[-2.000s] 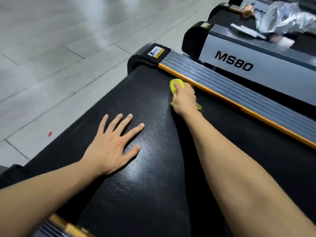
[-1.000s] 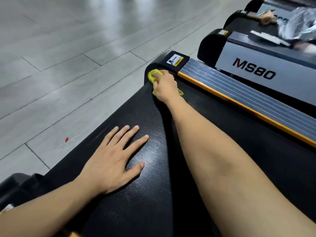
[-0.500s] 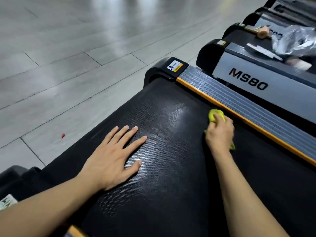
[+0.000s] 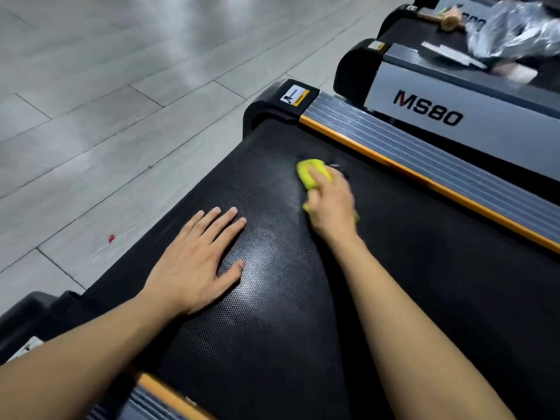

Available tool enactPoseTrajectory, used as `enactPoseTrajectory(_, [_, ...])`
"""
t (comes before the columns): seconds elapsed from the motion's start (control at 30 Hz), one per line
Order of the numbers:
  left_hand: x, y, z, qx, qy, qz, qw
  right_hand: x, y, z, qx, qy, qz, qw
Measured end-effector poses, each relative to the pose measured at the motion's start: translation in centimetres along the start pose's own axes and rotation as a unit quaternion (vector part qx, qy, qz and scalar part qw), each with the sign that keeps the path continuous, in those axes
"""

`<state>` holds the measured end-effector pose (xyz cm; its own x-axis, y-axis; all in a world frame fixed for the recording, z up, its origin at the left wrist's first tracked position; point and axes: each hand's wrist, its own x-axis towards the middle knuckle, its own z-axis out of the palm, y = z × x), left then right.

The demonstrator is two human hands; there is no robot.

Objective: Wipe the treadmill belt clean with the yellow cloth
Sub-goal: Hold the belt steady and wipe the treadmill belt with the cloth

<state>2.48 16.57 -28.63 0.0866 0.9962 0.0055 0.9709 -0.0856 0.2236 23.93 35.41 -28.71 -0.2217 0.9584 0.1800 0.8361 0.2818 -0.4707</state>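
Right now the right hand (image 4: 331, 204) is bunched around the yellow cloth (image 4: 312, 172) and pushes it down on the treadmill belt (image 4: 424, 283), near the orange strip (image 4: 424, 180) at the side. The left hand (image 4: 197, 262) lies flat on the belt with its fingers straight, holding nothing. To wipe well, I think the cloth should stay pressed flat and go in long rows, each row touching the last, so no dusty part gets missed.

Open black treadmill belt (image 4: 424, 283) lies bare right of the cloth-holding right hand (image 4: 331, 206), bounded by the orange-edged side rail (image 4: 439, 174); the flat left hand (image 4: 194, 259) blocks its left part.
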Motion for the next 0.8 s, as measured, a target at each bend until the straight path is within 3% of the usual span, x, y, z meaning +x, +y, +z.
enactPoseTrajectory(0.13, [-0.1,0.7,0.3,0.010,0.010,-0.008,1.000,-4.4,8.9,-5.6,-0.028,0.064,0.114,0.991])
enactPoseTrajectory(0.27, [-0.1,0.9,0.5,0.014,0.015,-0.009,1.000,-4.4,8.3,-4.9,-0.033,0.087,0.129,0.987])
enactPoseTrajectory(0.37, [0.0,0.8,0.5,0.017,0.015,-0.009,1.000,-1.6,1.3,-0.5,-0.003,0.006,-0.001,1.000])
enactPoseTrajectory(0.47, [0.1,0.9,0.2,0.018,0.014,-0.009,1.000,1.1,-8.5,4.3,0.016,-0.087,-0.153,0.984])
enactPoseTrajectory(0.57, [0.0,0.6,-0.1,0.006,0.008,-0.011,1.000,2.4,-13.8,5.8,0.010,-0.152,-0.187,0.971])
enactPoseTrajectory(0.7, [-0.1,0.4,-0.2,-0.008,0.004,-0.005,1.000,-1.0,-7.9,3.0,0.045,-0.115,-0.164,0.979])
enactPoseTrajectory(0.8, [-0.2,0.5,-0.2,-0.016,0.004,-0.006,1.000,-6.7,1.0,-2.0,0.028,-0.072,-0.057,0.995])
